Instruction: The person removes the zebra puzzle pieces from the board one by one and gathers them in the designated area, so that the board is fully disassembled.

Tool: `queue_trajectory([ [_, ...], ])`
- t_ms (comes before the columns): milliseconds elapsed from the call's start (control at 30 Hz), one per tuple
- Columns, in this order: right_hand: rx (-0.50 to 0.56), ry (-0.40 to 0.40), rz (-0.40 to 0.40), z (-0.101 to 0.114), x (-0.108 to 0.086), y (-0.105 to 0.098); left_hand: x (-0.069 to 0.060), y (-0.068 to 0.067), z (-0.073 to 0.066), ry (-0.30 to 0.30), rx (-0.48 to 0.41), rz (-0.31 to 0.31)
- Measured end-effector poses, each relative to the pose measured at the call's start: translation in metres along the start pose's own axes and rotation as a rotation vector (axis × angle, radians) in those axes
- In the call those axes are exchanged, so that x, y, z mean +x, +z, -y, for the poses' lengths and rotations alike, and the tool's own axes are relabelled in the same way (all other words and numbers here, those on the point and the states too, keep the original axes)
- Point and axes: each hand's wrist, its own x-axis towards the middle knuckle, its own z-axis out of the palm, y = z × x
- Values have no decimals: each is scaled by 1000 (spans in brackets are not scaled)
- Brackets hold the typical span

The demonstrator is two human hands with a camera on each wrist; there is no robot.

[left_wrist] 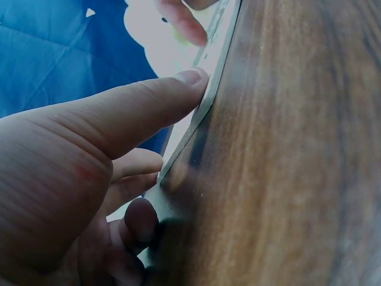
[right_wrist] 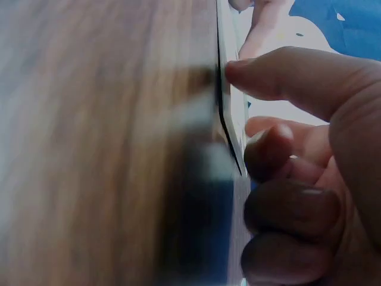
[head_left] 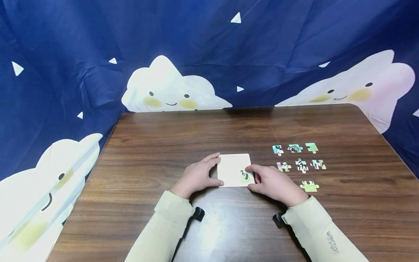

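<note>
A white puzzle board (head_left: 230, 169) lies flat on the table between both hands. One printed puzzle piece (head_left: 244, 176), green and black-and-white, sits in its lower right part. My left hand (head_left: 199, 176) holds the board's left side, thumb at the near corner and fingers towards the far corner. On the right side, my right hand (head_left: 275, 182) grips the board; its index fingertip touches the edge beside the piece and its thumb lies at the near corner. The left wrist view shows the left thumb (left_wrist: 161, 98) on the board's edge. In the right wrist view the other fingers (right_wrist: 292, 208) are curled.
Several loose puzzle pieces (head_left: 301, 165) lie in rough rows right of the board, close to the right hand. The brown wooden table (head_left: 147, 145) extends around everything. Behind it hangs a blue curtain (head_left: 203, 36) with white clouds.
</note>
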Motion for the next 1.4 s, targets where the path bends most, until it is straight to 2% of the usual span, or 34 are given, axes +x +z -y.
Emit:
queue_trajectory([
  [400,34,20,28,1,5,0,1,-1,-1,5,-2,-2],
  [600,40,9,-5,0,6,2,1,-1,0,1,-1,-3],
  [867,5,-63,-87,1,6,7,2,0,0,6,0,-3],
  [1000,15,-75,-99,2,6,9,2,1,1,3,2,-3],
  [1300,115,-12,-74,3,9,11,1,2,1,2,-5,-7],
  [1400,119,-5,-82,3,10,12,1,2,1,-1,-3,-8],
])
